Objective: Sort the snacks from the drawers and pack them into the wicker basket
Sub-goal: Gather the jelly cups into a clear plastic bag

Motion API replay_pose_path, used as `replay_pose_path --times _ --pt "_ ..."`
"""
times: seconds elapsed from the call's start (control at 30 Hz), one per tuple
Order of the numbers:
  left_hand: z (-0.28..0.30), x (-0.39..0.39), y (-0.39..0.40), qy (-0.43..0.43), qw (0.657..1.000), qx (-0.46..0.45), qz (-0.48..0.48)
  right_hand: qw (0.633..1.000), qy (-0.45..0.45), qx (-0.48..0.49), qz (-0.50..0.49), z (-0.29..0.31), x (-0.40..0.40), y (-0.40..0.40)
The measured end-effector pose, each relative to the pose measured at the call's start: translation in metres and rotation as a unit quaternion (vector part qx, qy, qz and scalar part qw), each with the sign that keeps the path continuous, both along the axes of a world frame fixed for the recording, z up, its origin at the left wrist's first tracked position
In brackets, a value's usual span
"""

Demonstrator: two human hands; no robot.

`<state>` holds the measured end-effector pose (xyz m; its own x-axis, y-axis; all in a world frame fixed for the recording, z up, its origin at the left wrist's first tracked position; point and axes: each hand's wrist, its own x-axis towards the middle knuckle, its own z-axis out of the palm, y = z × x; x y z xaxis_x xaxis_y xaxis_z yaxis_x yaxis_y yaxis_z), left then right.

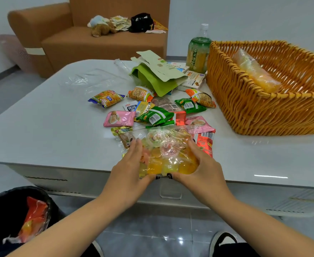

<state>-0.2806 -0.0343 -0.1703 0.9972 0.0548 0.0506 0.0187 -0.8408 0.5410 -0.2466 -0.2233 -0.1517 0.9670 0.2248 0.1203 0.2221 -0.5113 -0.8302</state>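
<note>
White and glossy, the low table [47, 130] fills the room's middle, with a brown sofa [89, 43] behind it and a black-lined bin [10, 206] by the person's knee; scattered across the tabletop lies a loose heap of small coloured snack packets [152, 114], beside a torn green paper pouch [152, 78] and a green-labelled drink bottle [198, 51]; at the right stands the orange wicker basket [254, 112], which already holds one clear packet of yellow snacks [256, 73]. At the near edge of the table both hands hold a clear plastic bag of yellow and pink jelly cups [169, 154] between them; the left hand [132, 164] presses flat against its left side with fingers straight, thumb tucked under the bottom edge; the right hand [202, 164] cups the right side, fingers curved round it, thumb beneath. The bag looks slack and slippery, so I judge it may sag or slide out on the way to the basket; it partly overlies the nearest packets, so lifting may drag one off the edge.
</note>
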Motion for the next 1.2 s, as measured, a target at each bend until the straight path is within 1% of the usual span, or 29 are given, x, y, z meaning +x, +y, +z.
replay_pose_path --times 0.1,0.17,0.23,0.27,0.33,0.37,0.43,0.53,0.6,0.7,0.83,0.9,1.07,1.2 --pt "0.002 0.0 0.004 0.02 1.0 -0.01 -0.006 0.994 0.014 -0.08 0.071 0.009 -0.003 -0.004" --pt "0.005 -0.002 0.008 0.026 1.0 -0.005 -0.005 0.991 0.04 -0.098 0.076 0.011 -0.002 -0.008" --pt "0.012 -0.005 0.01 0.042 0.999 -0.013 0.004 0.994 0.074 -0.053 0.06 0.011 0.0 -0.01" --pt "0.017 -0.007 0.01 0.051 0.998 -0.034 0.013 0.994 0.093 -0.027 0.041 0.011 0.002 -0.011" --pt "0.03 -0.009 0.009 0.065 0.991 -0.109 0.052 0.99 0.139 0.02 -0.008 0.011 0.006 -0.012" --pt "0.035 -0.01 0.009 0.067 0.982 -0.159 0.077 0.985 0.162 0.043 -0.03 0.01 0.008 -0.013" --pt "0.037 -0.008 0.009 0.073 0.953 -0.261 0.137 0.974 0.2 0.086 -0.058 0.009 0.011 -0.015" --pt "0.032 -0.004 0.015 0.112 0.89 -0.386 0.215 0.96 0.24 0.122 -0.075 0.009 0.012 -0.016" --pt "0.03 -0.004 0.017 0.133 0.857 -0.444 0.222 0.953 0.263 0.131 -0.081 0.008 0.012 -0.016" --pt "0.027 -0.006 0.012 0.145 0.818 -0.513 0.216 0.945 0.282 0.148 -0.08 0.007 0.011 -0.019" --pt "0.023 -0.011 0.002 0.136 0.788 -0.569 0.188 0.937 0.3 0.161 -0.077 0.006 0.009 -0.021" --pt "0.021 -0.013 -0.002 0.134 0.788 -0.573 0.181 0.937 0.303 0.159 -0.072 0.005 0.009 -0.021" --pt "0.022 -0.014 -0.005 0.126 0.827 -0.521 0.171 0.935 0.307 0.162 -0.075 0.008 0.009 -0.02" --pt "0.019 -0.013 -0.002 0.123 0.843 -0.488 0.19 0.93 0.284 0.202 -0.114 0.014 0.015 -0.022"
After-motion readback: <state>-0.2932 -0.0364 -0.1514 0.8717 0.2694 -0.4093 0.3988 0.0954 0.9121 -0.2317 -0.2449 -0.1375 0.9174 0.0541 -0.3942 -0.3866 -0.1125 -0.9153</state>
